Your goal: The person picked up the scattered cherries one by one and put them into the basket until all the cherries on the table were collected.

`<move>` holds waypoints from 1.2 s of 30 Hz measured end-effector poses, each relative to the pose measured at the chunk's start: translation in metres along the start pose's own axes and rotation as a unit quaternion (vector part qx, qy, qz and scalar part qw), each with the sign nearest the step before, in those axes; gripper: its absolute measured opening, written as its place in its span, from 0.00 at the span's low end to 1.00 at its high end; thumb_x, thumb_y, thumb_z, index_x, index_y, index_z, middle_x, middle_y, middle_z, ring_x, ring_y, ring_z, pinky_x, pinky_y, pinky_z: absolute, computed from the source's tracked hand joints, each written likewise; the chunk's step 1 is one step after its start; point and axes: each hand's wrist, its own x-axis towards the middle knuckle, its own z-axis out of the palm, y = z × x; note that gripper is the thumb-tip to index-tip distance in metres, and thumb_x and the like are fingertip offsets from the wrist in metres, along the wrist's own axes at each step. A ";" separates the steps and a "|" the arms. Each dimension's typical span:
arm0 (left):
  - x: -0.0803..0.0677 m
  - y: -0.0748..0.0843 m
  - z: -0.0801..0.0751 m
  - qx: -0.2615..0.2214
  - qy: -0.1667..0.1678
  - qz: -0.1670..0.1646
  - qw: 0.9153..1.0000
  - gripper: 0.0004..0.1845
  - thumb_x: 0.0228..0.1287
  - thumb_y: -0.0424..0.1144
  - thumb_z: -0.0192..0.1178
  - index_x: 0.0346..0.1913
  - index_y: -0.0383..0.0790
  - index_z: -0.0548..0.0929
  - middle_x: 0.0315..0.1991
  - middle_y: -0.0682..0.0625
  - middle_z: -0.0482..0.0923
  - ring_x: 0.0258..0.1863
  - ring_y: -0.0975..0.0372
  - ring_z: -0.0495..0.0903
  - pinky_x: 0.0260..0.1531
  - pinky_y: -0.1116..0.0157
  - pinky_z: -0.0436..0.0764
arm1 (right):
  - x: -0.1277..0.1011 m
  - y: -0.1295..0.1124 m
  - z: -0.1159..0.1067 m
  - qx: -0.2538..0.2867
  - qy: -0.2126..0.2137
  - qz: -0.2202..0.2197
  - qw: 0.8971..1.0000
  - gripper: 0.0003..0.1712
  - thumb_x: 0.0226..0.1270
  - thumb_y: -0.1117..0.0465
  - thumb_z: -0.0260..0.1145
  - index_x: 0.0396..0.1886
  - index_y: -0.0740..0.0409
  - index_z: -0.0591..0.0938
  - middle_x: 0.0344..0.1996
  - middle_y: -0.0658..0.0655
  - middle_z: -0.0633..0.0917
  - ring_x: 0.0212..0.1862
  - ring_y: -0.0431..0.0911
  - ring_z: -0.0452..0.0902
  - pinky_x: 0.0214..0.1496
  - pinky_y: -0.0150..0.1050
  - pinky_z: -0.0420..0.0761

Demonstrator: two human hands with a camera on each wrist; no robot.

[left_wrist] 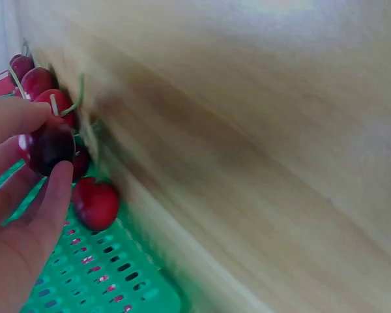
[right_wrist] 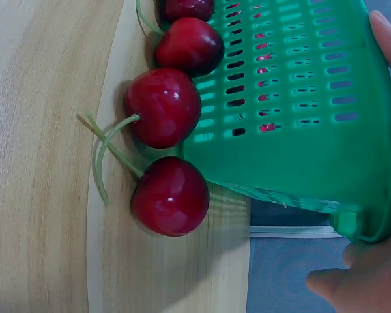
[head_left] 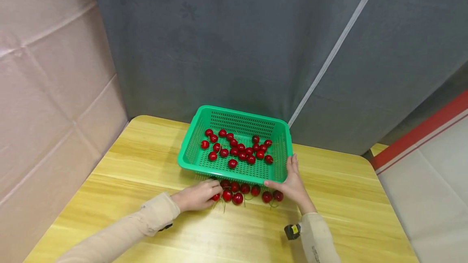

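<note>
A green plastic basket point(head_left: 234, 176) stands on the table with many red cherries point(head_left: 232, 163) scattered over its floor. More cherries point(head_left: 237, 198), some with green stems, lie in an uneven row along its front side. At the left end of that row, my left hand point(head_left: 195, 196) pinches a dark cherry point(left_wrist: 49, 150) between thumb and fingers. My right hand point(head_left: 294, 186) holds the basket's front right corner, thumb on the front rim and fingers along the right side. Close to that corner lie two stemmed cherries point(right_wrist: 171, 197), apart from my right hand.
The wood-grain table point(head_left: 146, 165) runs back to a grey curtain point(head_left: 219, 52). A pale padded wall point(head_left: 55, 72) borders the left side. At the right are a red strip point(head_left: 420, 133) and a white panel point(head_left: 435, 182).
</note>
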 end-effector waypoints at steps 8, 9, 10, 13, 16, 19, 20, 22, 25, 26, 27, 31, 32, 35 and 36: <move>0.000 0.015 -0.027 -0.031 -0.001 -0.003 1.000 0.15 0.53 0.37 0.63 0.45 0.39 0.78 0.40 0.52 0.75 0.41 0.63 0.74 0.45 0.70 0.76 | 0.001 0.001 0.000 0.000 -0.005 0.006 1.000 0.72 0.40 0.41 0.74 0.70 0.63 0.35 0.69 0.54 0.27 0.70 0.53 0.24 0.67 0.58 0.43; 0.001 0.017 -0.031 -0.036 0.001 -0.003 0.999 0.15 0.54 0.38 0.62 0.45 0.39 0.78 0.40 0.52 0.75 0.41 0.63 0.74 0.45 0.70 0.76 | 0.001 0.001 0.000 0.001 -0.006 0.006 1.000 0.72 0.40 0.41 0.74 0.70 0.63 0.35 0.69 0.54 0.27 0.70 0.53 0.23 0.67 0.58 0.43; 0.002 0.019 -0.036 -0.040 0.007 0.002 0.999 0.15 0.54 0.38 0.62 0.45 0.39 0.78 0.40 0.52 0.75 0.41 0.63 0.74 0.45 0.70 0.76 | 0.001 0.001 0.000 0.001 -0.006 0.005 1.000 0.72 0.40 0.41 0.74 0.70 0.64 0.36 0.69 0.55 0.27 0.70 0.54 0.24 0.67 0.58 0.43; 0.008 0.023 -0.053 -0.048 0.027 0.015 0.998 0.13 0.54 0.37 0.62 0.44 0.39 0.78 0.39 0.52 0.75 0.40 0.64 0.74 0.43 0.71 0.76 | 0.000 0.001 -0.001 0.002 -0.003 0.002 1.000 0.72 0.40 0.41 0.74 0.70 0.65 0.36 0.69 0.57 0.27 0.70 0.55 0.24 0.67 0.59 0.43; 0.015 0.024 -0.071 -0.042 0.043 0.026 0.998 0.12 0.55 0.38 0.62 0.42 0.39 0.77 0.38 0.52 0.75 0.38 0.64 0.74 0.41 0.73 0.76 | 0.000 0.001 -0.001 0.000 0.002 -0.003 1.000 0.72 0.39 0.41 0.74 0.70 0.66 0.37 0.70 0.60 0.29 0.70 0.56 0.25 0.66 0.60 0.43; 0.024 0.020 -0.089 -0.033 0.056 0.031 0.997 0.11 0.56 0.37 0.61 0.41 0.39 0.77 0.37 0.52 0.75 0.37 0.64 0.74 0.38 0.73 0.76 | 0.000 0.001 -0.001 0.001 0.000 -0.001 1.000 0.72 0.39 0.41 0.74 0.70 0.66 0.37 0.70 0.59 0.28 0.70 0.56 0.25 0.67 0.59 0.43; 0.027 0.018 -0.095 -0.031 0.059 0.028 0.997 0.11 0.56 0.37 0.61 0.41 0.39 0.77 0.37 0.52 0.75 0.36 0.64 0.74 0.37 0.73 0.76 | 0.000 0.000 -0.001 0.001 -0.002 0.000 1.000 0.72 0.39 0.41 0.74 0.70 0.65 0.37 0.69 0.59 0.28 0.70 0.56 0.25 0.67 0.59 0.43; 0.034 0.011 -0.105 -0.027 0.062 0.022 0.997 0.11 0.56 0.37 0.62 0.41 0.39 0.77 0.37 0.52 0.75 0.34 0.64 0.73 0.35 0.73 0.76 | 0.000 0.001 0.000 0.001 -0.005 0.005 1.000 0.72 0.39 0.41 0.74 0.70 0.64 0.36 0.69 0.56 0.27 0.70 0.54 0.25 0.67 0.58 0.44; 0.047 -0.002 -0.117 -0.024 0.062 0.000 0.998 0.11 0.55 0.37 0.62 0.41 0.38 0.77 0.35 0.51 0.75 0.31 0.64 0.72 0.31 0.73 0.76 | 0.000 0.001 0.000 0.002 -0.006 0.006 1.000 0.72 0.40 0.41 0.74 0.70 0.64 0.36 0.69 0.55 0.27 0.70 0.55 0.25 0.67 0.58 0.44; 0.052 -0.007 -0.120 -0.025 0.059 -0.013 0.998 0.11 0.55 0.37 0.62 0.40 0.38 0.77 0.35 0.51 0.74 0.30 0.64 0.71 0.30 0.73 0.75 | 0.000 0.001 0.000 0.002 -0.005 0.006 1.000 0.72 0.40 0.41 0.74 0.70 0.64 0.36 0.69 0.55 0.27 0.70 0.55 0.25 0.67 0.58 0.44; 0.056 -0.012 -0.123 -0.027 0.054 -0.025 0.998 0.11 0.55 0.36 0.63 0.40 0.38 0.77 0.34 0.51 0.74 0.28 0.64 0.70 0.28 0.72 0.74 | 0.000 0.002 0.000 0.003 -0.004 0.007 1.000 0.72 0.40 0.41 0.74 0.70 0.64 0.36 0.69 0.55 0.27 0.70 0.55 0.25 0.67 0.58 0.44; 0.076 -0.030 -0.127 -0.025 0.026 -0.070 0.997 0.11 0.53 0.35 0.63 0.39 0.39 0.77 0.33 0.51 0.74 0.28 0.63 0.71 0.28 0.70 0.74 | 0.000 0.002 0.001 0.005 -0.003 0.008 1.000 0.72 0.39 0.41 0.74 0.70 0.64 0.36 0.69 0.55 0.27 0.70 0.54 0.24 0.67 0.58 0.44; 0.080 -0.034 -0.126 -0.026 0.019 -0.078 0.996 0.11 0.53 0.35 0.63 0.39 0.38 0.77 0.34 0.50 0.74 0.29 0.63 0.71 0.29 0.69 0.75 | 0.000 0.002 0.001 0.006 -0.004 0.008 1.000 0.72 0.39 0.41 0.74 0.70 0.63 0.36 0.69 0.55 0.27 0.70 0.54 0.24 0.67 0.58 0.43; 0.094 -0.046 -0.122 -0.022 -0.004 -0.091 0.996 0.10 0.53 0.35 0.63 0.39 0.38 0.77 0.35 0.49 0.75 0.31 0.61 0.73 0.32 0.68 0.76 | 0.001 0.002 0.002 0.007 -0.002 0.005 1.000 0.72 0.39 0.40 0.74 0.70 0.63 0.36 0.69 0.55 0.27 0.70 0.54 0.25 0.67 0.58 0.44; 0.098 -0.050 -0.120 -0.023 -0.013 -0.095 0.995 0.10 0.54 0.34 0.63 0.39 0.38 0.77 0.35 0.49 0.75 0.30 0.61 0.73 0.32 0.67 0.76 | 0.001 0.002 0.002 0.007 -0.001 0.005 1.000 0.72 0.39 0.41 0.74 0.70 0.63 0.36 0.69 0.54 0.27 0.70 0.54 0.25 0.67 0.58 0.44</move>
